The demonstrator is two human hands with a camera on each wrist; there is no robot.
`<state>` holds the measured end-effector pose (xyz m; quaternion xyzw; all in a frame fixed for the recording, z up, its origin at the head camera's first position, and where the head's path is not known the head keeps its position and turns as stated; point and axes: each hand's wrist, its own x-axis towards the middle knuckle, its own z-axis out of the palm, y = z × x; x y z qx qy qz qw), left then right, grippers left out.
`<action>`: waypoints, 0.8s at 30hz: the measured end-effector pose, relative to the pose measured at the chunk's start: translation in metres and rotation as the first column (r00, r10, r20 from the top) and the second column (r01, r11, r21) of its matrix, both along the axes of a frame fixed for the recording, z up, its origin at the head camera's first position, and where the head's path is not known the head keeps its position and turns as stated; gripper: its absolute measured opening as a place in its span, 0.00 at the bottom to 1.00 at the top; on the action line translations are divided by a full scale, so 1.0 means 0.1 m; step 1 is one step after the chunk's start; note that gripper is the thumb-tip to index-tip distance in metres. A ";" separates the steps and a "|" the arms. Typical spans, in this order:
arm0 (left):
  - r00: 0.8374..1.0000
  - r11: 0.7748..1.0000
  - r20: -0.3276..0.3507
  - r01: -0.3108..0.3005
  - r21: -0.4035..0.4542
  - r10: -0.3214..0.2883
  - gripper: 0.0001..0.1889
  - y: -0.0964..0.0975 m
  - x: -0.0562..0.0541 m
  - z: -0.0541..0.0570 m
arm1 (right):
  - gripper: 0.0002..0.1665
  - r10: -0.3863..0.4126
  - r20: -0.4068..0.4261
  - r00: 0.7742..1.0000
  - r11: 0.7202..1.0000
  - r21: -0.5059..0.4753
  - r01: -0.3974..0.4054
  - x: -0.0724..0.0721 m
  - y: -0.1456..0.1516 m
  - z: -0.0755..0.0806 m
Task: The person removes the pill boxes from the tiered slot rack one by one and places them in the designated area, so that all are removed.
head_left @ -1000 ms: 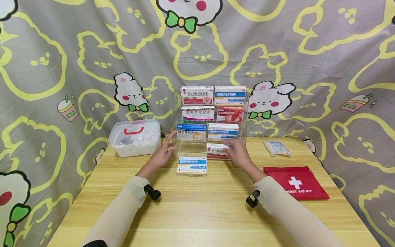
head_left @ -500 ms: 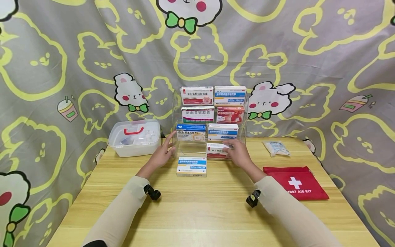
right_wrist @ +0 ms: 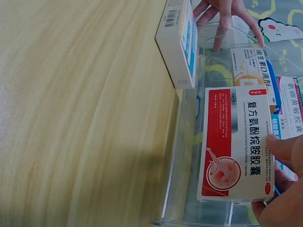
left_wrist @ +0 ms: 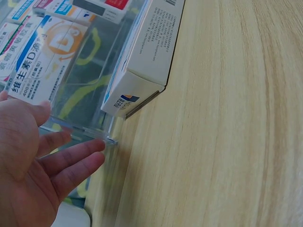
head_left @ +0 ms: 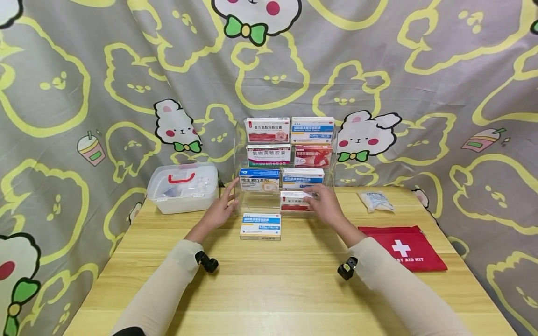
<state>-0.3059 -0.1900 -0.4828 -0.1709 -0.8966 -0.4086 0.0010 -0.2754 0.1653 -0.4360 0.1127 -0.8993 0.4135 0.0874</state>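
Observation:
A clear tiered display stand [head_left: 259, 201] bears medicine boxes in two columns. My right hand [head_left: 327, 205] pinches a red-and-white medicine box [head_left: 291, 201] by its upper right part, at the lowest tier on the right. In the right wrist view, thumb and fingers grip one end of that medicine box [right_wrist: 239, 146], its front facing the camera. Beside the stand's left side is my left hand [head_left: 221, 210], its fingers extended and seeming to touch the edge. The left wrist view shows this hand [left_wrist: 35, 165] holding nothing. A blue-and-white medicine box [head_left: 260, 227] leans at the stand's front left.
A lidded clear plastic case [head_left: 183, 191] with a red handle stands at the left. To the right lie a small clear packet [head_left: 376, 201] and a red first aid pouch [head_left: 420, 249]. A patterned curtain [head_left: 277, 60] hangs behind the wooden table [head_left: 269, 289].
My right hand has raised the red-and-white medicine box slightly from its place on the lowest tier. My left hand stays where it was.

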 end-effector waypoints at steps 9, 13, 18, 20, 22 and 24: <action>1.000 1.000 0.001 0.006 0.005 -0.006 0.43 0.00 0.01 0.02 | 0.18 -0.010 -0.026 1.000 0.999 0.030 0.011 0.06 -0.02 0.16; 1.000 1.000 0.007 0.004 0.000 -0.004 0.43 0.00 0.00 0.02 | 0.17 -0.019 -0.048 0.999 0.998 0.052 0.022 0.08 -0.01 0.22; 1.000 1.000 0.014 0.001 0.000 -0.001 0.43 0.00 0.00 0.02 | 0.17 -0.013 -0.069 0.998 0.998 0.060 0.018 0.09 0.00 0.25; 1.000 1.000 0.014 0.001 -0.002 -0.001 0.43 0.00 0.01 0.02 | 0.17 -0.010 -0.073 0.997 0.998 0.053 0.014 0.11 0.00 0.26; 1.000 1.000 0.012 0.000 -0.001 0.000 0.43 0.00 0.01 0.02 | 0.17 -0.006 -0.079 0.997 0.999 0.044 0.010 0.13 0.00 0.27; 1.000 1.000 0.009 0.002 0.002 -0.002 0.42 0.00 0.01 0.02 | 0.17 -0.003 -0.087 0.996 0.999 0.043 0.006 0.15 0.00 0.28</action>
